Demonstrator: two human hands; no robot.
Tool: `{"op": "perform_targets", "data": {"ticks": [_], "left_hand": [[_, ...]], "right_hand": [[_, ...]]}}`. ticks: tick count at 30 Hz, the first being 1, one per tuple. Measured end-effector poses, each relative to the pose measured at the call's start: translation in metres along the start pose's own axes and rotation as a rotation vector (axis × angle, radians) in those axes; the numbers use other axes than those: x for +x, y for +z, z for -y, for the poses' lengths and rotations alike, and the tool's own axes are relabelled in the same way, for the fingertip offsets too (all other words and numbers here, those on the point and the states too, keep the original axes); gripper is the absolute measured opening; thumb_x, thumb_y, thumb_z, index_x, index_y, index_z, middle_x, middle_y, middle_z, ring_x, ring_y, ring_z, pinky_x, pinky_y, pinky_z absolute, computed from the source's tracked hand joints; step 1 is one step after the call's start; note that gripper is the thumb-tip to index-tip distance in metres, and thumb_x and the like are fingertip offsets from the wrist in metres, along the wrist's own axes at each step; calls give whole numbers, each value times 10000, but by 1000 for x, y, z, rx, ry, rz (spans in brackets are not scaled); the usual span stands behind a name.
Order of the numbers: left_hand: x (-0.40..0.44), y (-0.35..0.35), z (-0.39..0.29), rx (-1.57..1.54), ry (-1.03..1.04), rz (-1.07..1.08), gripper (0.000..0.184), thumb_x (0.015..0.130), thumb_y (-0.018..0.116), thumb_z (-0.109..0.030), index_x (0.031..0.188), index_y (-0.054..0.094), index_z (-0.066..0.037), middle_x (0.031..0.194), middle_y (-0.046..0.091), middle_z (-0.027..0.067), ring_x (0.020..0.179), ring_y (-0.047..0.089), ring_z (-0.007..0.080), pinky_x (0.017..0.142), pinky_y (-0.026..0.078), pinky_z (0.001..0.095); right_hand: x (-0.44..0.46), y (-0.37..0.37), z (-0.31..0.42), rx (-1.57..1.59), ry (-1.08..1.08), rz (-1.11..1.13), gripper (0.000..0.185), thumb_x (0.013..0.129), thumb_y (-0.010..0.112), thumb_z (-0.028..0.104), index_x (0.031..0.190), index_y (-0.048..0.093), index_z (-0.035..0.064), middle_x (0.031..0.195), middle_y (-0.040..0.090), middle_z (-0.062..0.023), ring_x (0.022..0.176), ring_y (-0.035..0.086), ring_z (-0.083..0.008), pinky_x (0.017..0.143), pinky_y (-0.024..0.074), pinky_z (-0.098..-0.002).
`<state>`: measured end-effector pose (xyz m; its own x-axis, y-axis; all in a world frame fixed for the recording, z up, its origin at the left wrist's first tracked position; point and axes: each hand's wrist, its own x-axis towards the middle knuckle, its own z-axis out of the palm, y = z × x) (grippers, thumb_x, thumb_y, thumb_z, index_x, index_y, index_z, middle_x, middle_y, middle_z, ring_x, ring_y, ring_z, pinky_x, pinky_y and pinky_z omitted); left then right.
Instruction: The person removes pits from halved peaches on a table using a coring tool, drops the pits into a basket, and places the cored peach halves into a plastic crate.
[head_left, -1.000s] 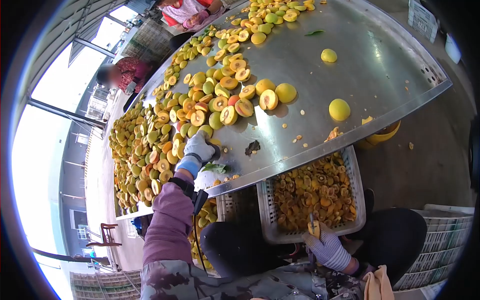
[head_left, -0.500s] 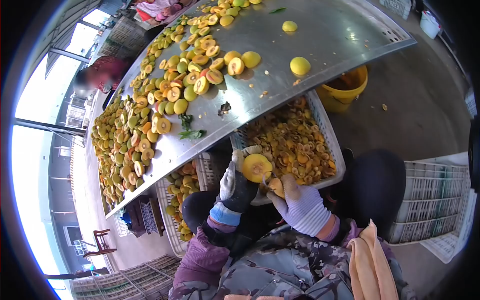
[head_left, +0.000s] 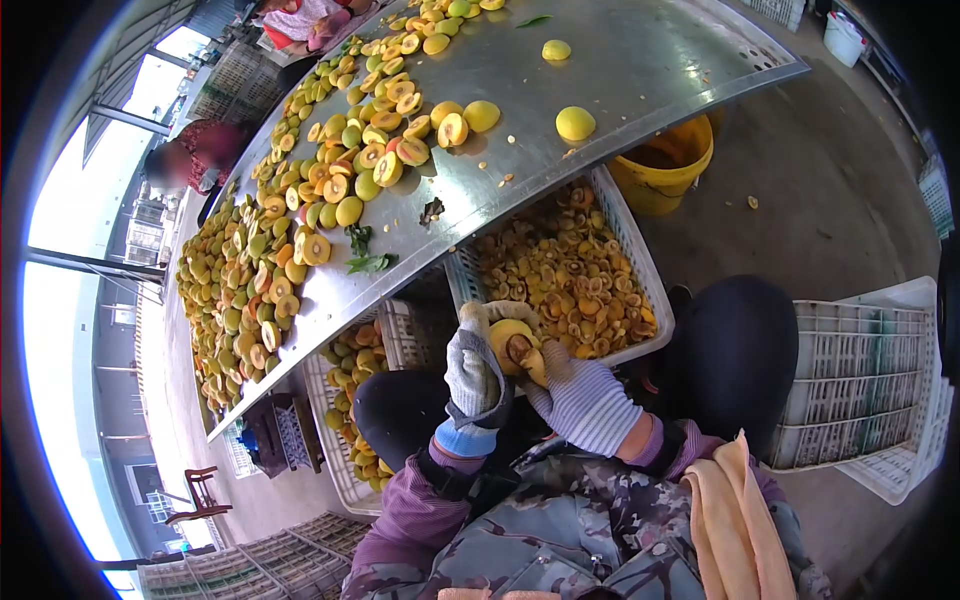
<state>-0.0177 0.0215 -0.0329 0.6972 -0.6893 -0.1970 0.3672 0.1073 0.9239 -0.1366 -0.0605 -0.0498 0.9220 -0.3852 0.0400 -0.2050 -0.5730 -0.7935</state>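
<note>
My left hand point(head_left: 472, 368), in a grey-white glove, is closed around a yellow peach half point(head_left: 504, 341) with its cut side turned to the right. A brown pit area shows in the middle of the flesh. My right hand point(head_left: 588, 402), in a striped glove with stained fingertips, is closed against the fruit's right edge. It grips a small curved tool, mostly hidden by the fingers and fruit. Both hands are over the near edge of a white crate point(head_left: 643, 262) holding many small brownish-yellow fruit pieces point(head_left: 572, 275).
Whole and halved peaches point(head_left: 262, 262) are heaped on a slanted metal table point(head_left: 600, 60) ahead. Below it stand a yellow bucket point(head_left: 650, 185) and another fruit-filled crate point(head_left: 350, 480). Stacked crates point(head_left: 850, 380) are at my right. Two people sit along the table's far left side.
The peach half has turned from facing me to facing right, now showing its brown centre. My right hand has moved in against it. The whole view has shifted slightly.
</note>
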Motion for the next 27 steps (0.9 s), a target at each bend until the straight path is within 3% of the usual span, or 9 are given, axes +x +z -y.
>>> {"op": "perform_targets", "data": {"ticks": [6,11,15,18,20,22,24,26,27], "left_hand": [[1,7,-8,127,33,21,739,920,324,-644,910,600,40,825,644,156,707,619,218,650,522,307],[-7,23,-16,499,330,-28,659,938,402,-575,886,618,45,802,652,124,662,610,166,612,495,263],[-5,24,-27,572,235,37,618,962,396,-517,816,634,34,730,644,114,588,587,152,574,472,254],[0,20,-40,508,83,209,680,894,454,-625,828,669,16,750,663,77,635,589,106,587,455,223],[6,12,-28,352,4,303,668,904,425,-626,833,657,-4,753,656,119,652,606,159,588,474,257],[10,22,-8,-342,25,432,645,921,395,-609,827,631,-16,765,644,159,691,622,217,607,493,290],[15,27,-11,-524,-9,564,636,927,380,-606,858,597,-12,800,634,185,733,627,255,653,507,318],[11,33,-24,-189,-153,31,648,942,353,-592,912,586,11,838,637,185,747,622,246,705,506,324],[15,25,-23,-4,23,58,675,954,320,-585,1003,573,39,867,641,176,783,620,226,737,498,312]], "right_hand": [[-2,6,-2,137,-66,-9,384,860,594,285,1026,446,-28,736,611,-234,658,625,-416,591,520,-470],[-1,-5,1,331,-43,178,357,871,566,254,1065,487,-34,891,602,-271,826,615,-427,708,511,-466],[-3,-4,-2,611,-111,143,355,895,550,264,1080,505,-35,947,605,-243,852,618,-403,727,501,-465],[-3,-17,8,894,-35,275,326,924,541,297,946,549,-29,800,623,-170,655,628,-297,600,506,-408],[-4,-25,6,1226,334,693,348,942,534,321,796,556,6,626,574,-91,460,543,-174,443,457,-322],[-7,-32,14,1334,363,704,359,943,536,320,740,544,24,569,542,-73,409,503,-146,395,413,-286],[-6,-32,15,1432,388,715,380,943,538,320,684,531,43,512,510,-54,357,463,-119,347,369,-250],[-7,-24,11,1485,382,657,377,947,533,322,686,530,49,513,497,-49,364,474,-133,332,360,-252],[-7,-38,15,1549,351,731,361,931,548,315,678,523,59,507,484,-42,361,472,-136,328,351,-256]]}}
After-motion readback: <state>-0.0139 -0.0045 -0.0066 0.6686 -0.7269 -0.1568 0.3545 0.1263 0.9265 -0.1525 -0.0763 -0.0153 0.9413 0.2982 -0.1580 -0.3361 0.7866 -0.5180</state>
